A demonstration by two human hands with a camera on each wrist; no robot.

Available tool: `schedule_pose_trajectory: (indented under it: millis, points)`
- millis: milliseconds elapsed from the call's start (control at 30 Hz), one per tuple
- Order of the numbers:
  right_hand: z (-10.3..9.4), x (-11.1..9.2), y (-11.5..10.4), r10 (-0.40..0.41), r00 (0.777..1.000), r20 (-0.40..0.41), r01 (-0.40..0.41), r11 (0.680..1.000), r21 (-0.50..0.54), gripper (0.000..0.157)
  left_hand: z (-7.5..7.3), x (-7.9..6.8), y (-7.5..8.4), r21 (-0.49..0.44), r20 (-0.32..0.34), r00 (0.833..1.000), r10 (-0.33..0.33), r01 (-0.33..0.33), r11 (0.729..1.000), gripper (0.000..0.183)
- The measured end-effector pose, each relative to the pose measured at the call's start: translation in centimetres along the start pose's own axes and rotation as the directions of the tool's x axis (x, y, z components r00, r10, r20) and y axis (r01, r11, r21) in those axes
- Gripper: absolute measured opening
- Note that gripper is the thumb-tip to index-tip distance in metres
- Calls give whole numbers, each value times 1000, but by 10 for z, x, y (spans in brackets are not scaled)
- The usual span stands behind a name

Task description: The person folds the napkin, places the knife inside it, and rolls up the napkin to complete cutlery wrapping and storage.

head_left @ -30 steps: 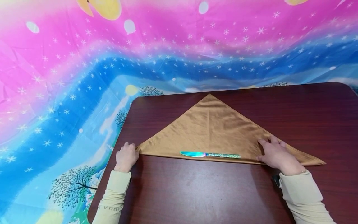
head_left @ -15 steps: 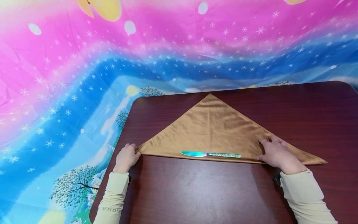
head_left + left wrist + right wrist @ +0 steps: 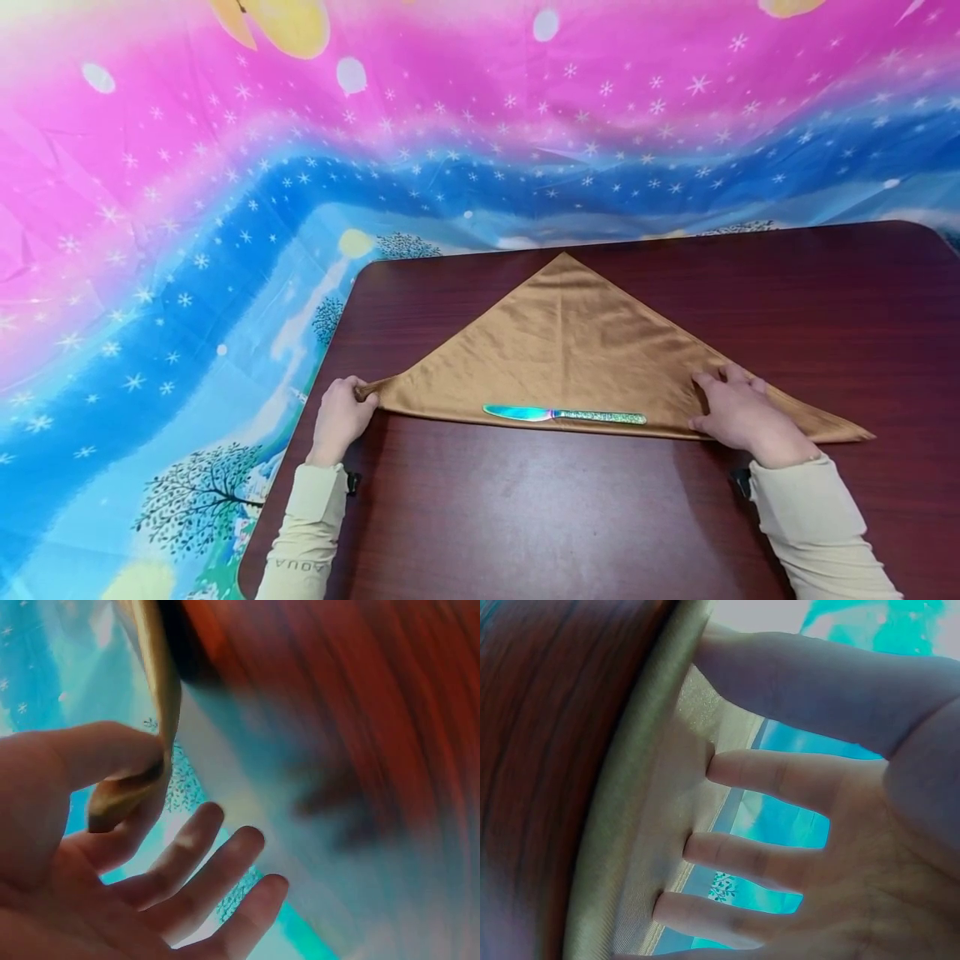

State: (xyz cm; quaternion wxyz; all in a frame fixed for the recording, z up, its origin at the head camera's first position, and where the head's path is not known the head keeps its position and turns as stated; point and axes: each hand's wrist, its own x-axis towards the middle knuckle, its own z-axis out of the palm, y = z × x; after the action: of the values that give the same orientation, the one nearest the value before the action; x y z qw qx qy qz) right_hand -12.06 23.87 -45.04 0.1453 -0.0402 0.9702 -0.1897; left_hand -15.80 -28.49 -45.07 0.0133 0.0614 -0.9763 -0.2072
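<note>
A golden-brown satin napkin [image 3: 525,342], folded into a triangle, lies on the table with its peak at the far edge. Along its near folded edge rests a table knife [image 3: 564,414] with an iridescent blade and a patterned handle. My left hand [image 3: 341,419] pinches the napkin's left corner between thumb and forefinger, lifted a little; in the left wrist view the other fingers [image 3: 247,847] stand spread. Toward the right corner, my right hand [image 3: 742,412] presses on the cloth with spread fingertips [image 3: 727,769], thumb near the front fold.
The dark red-brown wooden table [image 3: 525,517] has rounded corners and reaches to a backdrop cloth [image 3: 480,125] printed with snowflakes and trees. The napkin's right tip extends beyond my right hand.
My left hand has taken hold of the napkin's left corner and raised it slightly, turning the wrist a little. The right hand and the knife stay in place.
</note>
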Motion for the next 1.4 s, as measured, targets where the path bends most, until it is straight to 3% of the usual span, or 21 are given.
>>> schedule_pose_trajectory:
  millis: [267,533,667,900,1000,1167,1400]
  points:
    - [1,-1,2,-10,1000,-11,10,1000,7,70,5,6,12,-180,-143,988,-51,25,983,16]
    - [2,-1,2,-2,1000,1,2,1000,15,70,11,7,27,-364,-118,979,-168,114,924,26]
    - [2,-1,2,-3,1000,2,3,1000,20,70,14,8,31,-462,-89,970,-224,159,873,28]
    - [1,-1,2,-2,1000,-1,2,1000,19,70,20,10,42,-667,-35,962,-272,181,723,28]
    - [1,-1,1,0,1000,2,0,1000,12,70,21,10,47,-711,-19,956,-292,192,677,26]
    - [0,0,0,2,1000,16,-2,1000,10,70,24,10,55,-758,-33,955,-296,169,629,26]
    - [1,1,2,13,999,32,-14,1000,10,71,27,12,63,-805,-121,951,-286,75,588,23]
